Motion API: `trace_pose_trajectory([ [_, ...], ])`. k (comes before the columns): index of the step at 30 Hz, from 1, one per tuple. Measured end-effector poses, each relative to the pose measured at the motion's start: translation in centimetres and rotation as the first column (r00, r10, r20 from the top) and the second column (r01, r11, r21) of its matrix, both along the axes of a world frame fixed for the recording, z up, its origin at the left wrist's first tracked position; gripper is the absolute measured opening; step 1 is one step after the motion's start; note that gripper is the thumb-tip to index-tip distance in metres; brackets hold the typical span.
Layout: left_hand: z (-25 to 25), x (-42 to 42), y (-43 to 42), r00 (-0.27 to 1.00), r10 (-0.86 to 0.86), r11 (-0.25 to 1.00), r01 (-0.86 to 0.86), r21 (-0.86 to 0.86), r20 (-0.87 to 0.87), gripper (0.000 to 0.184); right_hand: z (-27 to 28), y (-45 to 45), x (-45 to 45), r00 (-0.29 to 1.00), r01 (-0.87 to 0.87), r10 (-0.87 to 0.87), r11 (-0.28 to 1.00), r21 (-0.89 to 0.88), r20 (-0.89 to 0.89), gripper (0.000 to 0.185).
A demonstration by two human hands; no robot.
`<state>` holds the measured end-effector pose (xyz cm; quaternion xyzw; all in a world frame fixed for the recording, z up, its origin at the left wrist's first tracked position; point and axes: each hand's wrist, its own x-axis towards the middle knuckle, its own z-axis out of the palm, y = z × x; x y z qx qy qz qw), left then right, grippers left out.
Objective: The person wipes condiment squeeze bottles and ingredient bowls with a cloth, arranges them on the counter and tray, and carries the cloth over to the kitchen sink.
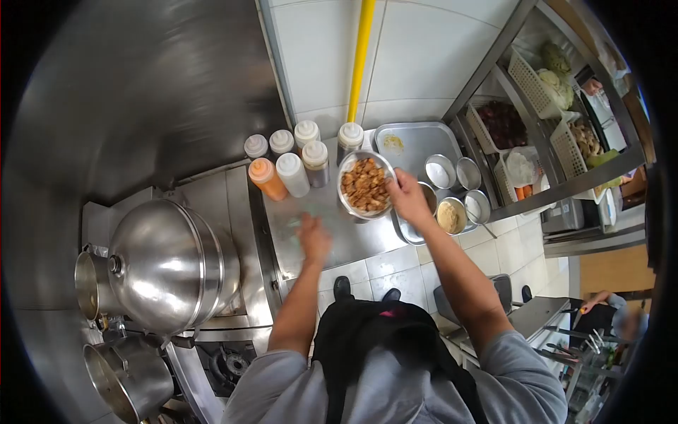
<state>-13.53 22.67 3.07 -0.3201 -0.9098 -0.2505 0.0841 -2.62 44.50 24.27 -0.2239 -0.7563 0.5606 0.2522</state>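
Observation:
My right hand (408, 196) grips the rim of a round metal bowl (343, 185) filled with browned, chopped pieces of food (367, 185). The bowl is over the steel counter (353, 237), just left of a grey tray (413, 134). My left hand (313, 239) is over the counter below the squeeze bottles, blurred by motion, so its fingers are unclear. Nearest to it are an orange bottle (267, 179) and a white bottle (292, 174). A dark-filled bottle (316, 164) stands beside them.
Small metal bowls (440, 172) sit on and beside the tray. At left are a large domed steel pot (159, 265), two smaller pots and a burner (232, 362). Shelves with vegetable baskets (533, 85) stand at right. Another person (600, 311) is at the far lower right.

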Motion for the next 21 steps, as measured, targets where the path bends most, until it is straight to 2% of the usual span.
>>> trace_pose_trajectory([
  [1, -0.1, 1.5, 2.1, 0.965, -0.182, 0.961, 0.216, -0.175, 0.191, 0.033, -1.3, -1.0, -0.7, 1.0, 0.001, -0.001, 1.0, -0.002, 0.008, 0.018],
  [2, -0.1, 3.4, 3.9, 0.862, -0.31, 0.846, 0.442, -0.297, 0.4, 0.03, -3.9, -1.8, -1.4, 0.997, 0.03, -0.036, 0.995, 0.094, 0.067, 0.017],
  [3, -1.7, 6.5, 5.2, 0.874, -0.442, 0.876, 0.469, -0.115, 0.202, 0.02, -6.0, -2.6, -2.2, 0.99, 0.054, -0.077, 0.98, 0.192, 0.116, 0.016],
  [4, -3.4, 8.9, 5.5, 0.852, -0.522, 0.849, 0.523, 0.068, -0.033, 0.012, -7.2, -4.3, -3.1, 0.991, 0.086, -0.104, 0.976, 0.201, 0.082, 0.016],
  [5, -0.1, 10.3, 4.9, 0.768, -0.621, 0.78, 0.625, 0.031, 0.156, 0.017, -8.4, -5.9, -3.8, 0.989, 0.128, -0.141, 0.969, 0.213, 0.046, 0.016],
  [7, -3.0, 12.5, 4.1, 0.679, -0.723, 0.691, 0.706, 0.159, 0.125, 0.038, -12.5, -7.6, -4.5, 0.977, 0.139, -0.163, 0.976, 0.17, 0.136, 0.016],
  [8, -1.7, 13.1, 3.8, 0.614, -0.777, 0.615, 0.696, 0.37, 0.135, 0.037, -14.5, -8.4, -4.8, 0.975, 0.181, -0.203, 0.961, 0.209, 0.089, 0.018],
  [9, -1.6, 13.5, 3.1, 0.592, -0.782, 0.612, 0.67, 0.42, 0.196, 0.038, -15.8, -9.0, -5.2, 0.971, 0.218, -0.235, 0.945, 0.242, 0.04, 0.02],
  [10, 0.5, 13.2, 2.7, 0.522, -0.788, 0.614, 0.637, 0.465, 0.326, 0.038, -16.2, -9.3, -5.2, 0.966, 0.24, -0.256, 0.941, 0.24, 0.037, 0.02],
  [11, 2.2, 13.1, 2.0, 0.439, -0.777, 0.627, 0.597, 0.5, 0.451, 0.039, -16.3, -9.7, -5.2, 0.968, 0.223, -0.236, 0.966, 0.127, 0.089, 0.026],
  [12, 1.2, 12.8, 1.8, 0.431, -0.78, 0.623, 0.607, 0.494, 0.455, 0.039, -16.5, -9.9, -5.2, 0.97, 0.203, -0.202, 0.979, 0.008, 0.136, 0.032],
  [13, 0.2, 12.5, 1.7, 0.447, -0.765, 0.639, 0.618, 0.458, 0.463, 0.037, -16.6, -9.9, -5.1, 0.969, 0.211, -0.209, 0.978, 0.001, 0.134, 0.032],
  [14, -0.6, 12.1, 1.4, 0.466, -0.749, 0.655, 0.626, 0.423, 0.47, 0.035, -16.4, -9.8, -4.8, 0.965, 0.191, -0.19, 0.982, 0.013, 0.179, 0.039],
  [15, 1.0, 11.6, 0.9, 0.465, -0.748, 0.655, 0.63, 0.417, 0.473, 0.035, -15.8, -9.6, -4.3, 0.96, 0.168, -0.17, 0.985, 0.025, 0.225, 0.049],
  [16, 2.8, 11.0, 0.3, 0.523, -0.741, 0.671, 0.602, 0.433, 0.422, 0.034, -15.2, -9.2, -3.5, 0.96, 0.172, -0.172, 0.985, 0.021, 0.222, 0.049],
  [17, 4.2, 10.2, -0.1, 0.576, -0.73, 0.682, 0.575, 0.452, 0.368, 0.033, -13.5, -8.4, -2.0, 0.936, 0.3, -0.193, 0.875, -0.38, 0.294, 0.057],
  [18, 3.9, 9.5, -0.5, 0.598, -0.642, 0.766, 0.485, 0.421, 0.48, 0.035, -12.0, -7.4, -0.2, 0.912, 0.399, -0.181, 0.596, -0.697, 0.367, 0.066],
  [19, 6.0, 8.7, -0.3, 0.612, -0.635, 0.766, 0.419, 0.487, 0.471, 0.035, -11.3, -5.9, 2.2, 0.913, 0.403, -0.229, 0.366, -0.839, 0.339, 0.075],
  [20, 6.2, 8.1, -0.2, 0.613, -0.56, 0.815, 0.29, 0.501, 0.557, 0.034, -10.1, -5.0, 3.8, 0.847, 0.473, -0.377, 0.208, -0.856, 0.376, 0.077],
  [21, 6.2, 7.7, -0.3, 0.594, -0.484, 0.854, 0.158, 0.496, 0.643, 0.035, -11.6, -3.5, 5.2, 0.775, 0.499, -0.496, 0.101, -0.861, 0.391, 0.075],
])
